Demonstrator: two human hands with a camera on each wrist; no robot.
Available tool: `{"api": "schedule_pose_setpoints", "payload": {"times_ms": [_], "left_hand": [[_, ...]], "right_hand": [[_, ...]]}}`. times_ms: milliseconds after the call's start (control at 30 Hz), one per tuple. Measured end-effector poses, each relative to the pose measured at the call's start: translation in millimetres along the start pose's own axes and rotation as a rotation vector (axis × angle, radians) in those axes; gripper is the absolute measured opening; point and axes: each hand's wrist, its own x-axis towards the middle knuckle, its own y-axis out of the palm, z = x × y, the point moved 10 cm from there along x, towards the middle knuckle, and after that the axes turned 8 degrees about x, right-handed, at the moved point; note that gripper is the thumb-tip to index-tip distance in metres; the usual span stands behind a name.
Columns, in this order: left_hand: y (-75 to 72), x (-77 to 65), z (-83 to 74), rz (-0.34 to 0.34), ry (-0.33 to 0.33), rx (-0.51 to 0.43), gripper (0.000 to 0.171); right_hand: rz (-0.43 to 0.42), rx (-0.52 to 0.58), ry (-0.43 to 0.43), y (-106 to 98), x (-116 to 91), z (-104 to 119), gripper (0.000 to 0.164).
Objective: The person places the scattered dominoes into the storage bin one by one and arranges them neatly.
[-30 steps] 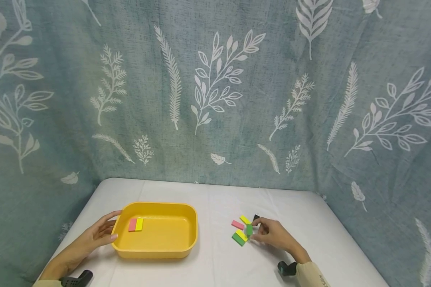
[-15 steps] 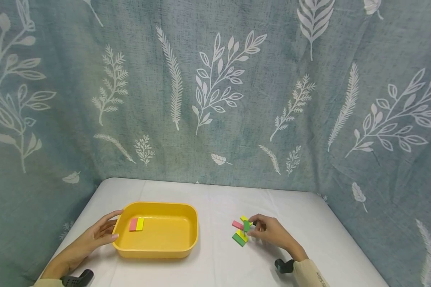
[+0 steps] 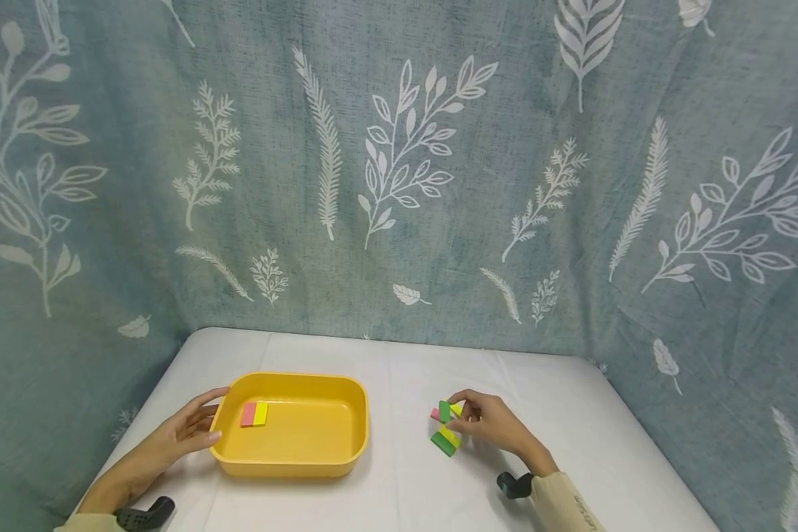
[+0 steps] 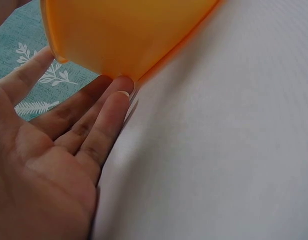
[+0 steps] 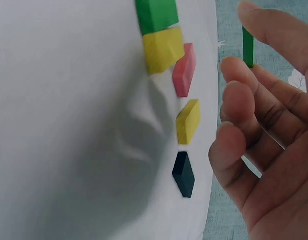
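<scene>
My left hand [image 3: 185, 434] rests with extended fingers against the left end of a yellow tray [image 3: 292, 470]. In the left wrist view the fingertips touch the tray's outer wall [image 4: 108, 45]. A pink block [image 3: 247, 415] and a yellow block [image 3: 261, 414] lie side by side in the tray. On the right, my right hand [image 3: 495, 427] pinches a green block [image 5: 248, 47] between thumb and fingertips, raised above the table. Below it lie another green block [image 5: 158, 15], a yellow block [image 5: 161, 52], a pink block [image 5: 185, 70], a second yellow block [image 5: 189, 121] and a black block [image 5: 184, 175].
A white cloth [image 3: 399, 502] covers the table. Blue-green curtains [image 3: 346, 295] with white leaf prints stand behind it and at both sides. Dark devices are strapped at the wrists, one visible by the right sleeve [image 3: 561, 502].
My right hand has moved left and slightly away from me with the pinched green block, over the loose blocks. It now covers the black block in the head view. The left hand stays at the tray.
</scene>
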Motion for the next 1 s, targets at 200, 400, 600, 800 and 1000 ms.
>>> {"api": "schedule_pose_setpoints", "payload": {"times_ms": [200, 400, 600, 800, 1000], "left_hand": [[1.5, -1.1, -2.3, 0.018, 0.024, -0.003, 0.081], [1.7, -1.4, -3.3, 0.019, 0.022, 0.004, 0.081], [1.8, -1.3, -3.4, 0.016, 0.017, 0.009, 0.081], [1.8, -1.9, -4.0, 0.013, 0.014, 0.005, 0.081], [1.9, -1.3, -4.7, 0.016, 0.012, -0.002, 0.082]], "right_hand": [[0.001, 0.009, -0.025, 2, 5, 10, 0.043], [-0.003, -0.002, -0.053, 3, 11, 23, 0.045], [0.011, 0.022, -0.071, 6, 17, 32, 0.044], [0.03, 0.045, -0.1, 10, 25, 40, 0.044], [0.05, 0.035, -0.11, 15, 31, 45, 0.044]]}}
